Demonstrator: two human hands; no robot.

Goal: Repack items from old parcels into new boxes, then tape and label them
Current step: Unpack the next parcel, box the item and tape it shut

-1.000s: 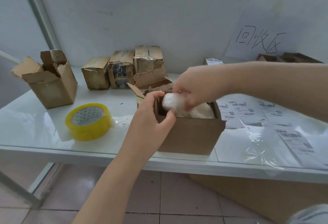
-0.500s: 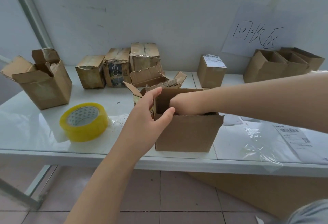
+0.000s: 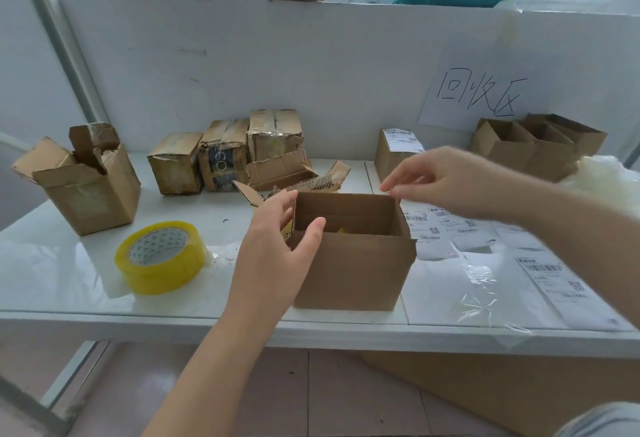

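Observation:
An open brown cardboard box (image 3: 353, 270) stands near the front edge of the white table (image 3: 69, 263). A bit of yellow shows deep inside it. My left hand (image 3: 277, 249) grips the box's left wall, thumb inside and fingers outside. My right hand (image 3: 440, 177) hovers over the box's back right corner, fingers straight and holding nothing. Just behind the box lies a torn-open old parcel (image 3: 287, 173). A roll of yellow tape (image 3: 161, 256) lies flat to the left. Shipping labels (image 3: 550, 277) lie on the table to the right.
An opened old box (image 3: 86, 187) stands at far left. Three worn parcels (image 3: 225, 156) line the back wall. A labelled box (image 3: 394, 152) and open empty boxes (image 3: 533, 145) sit at back right. White filler (image 3: 606, 177) bulges at the right edge. Clear film (image 3: 485, 298) lies over the labels.
My right hand pushed the white wrapped item down into the box, then came out empty and rose above the back right corner. My left hand kept its grip on the left wall.

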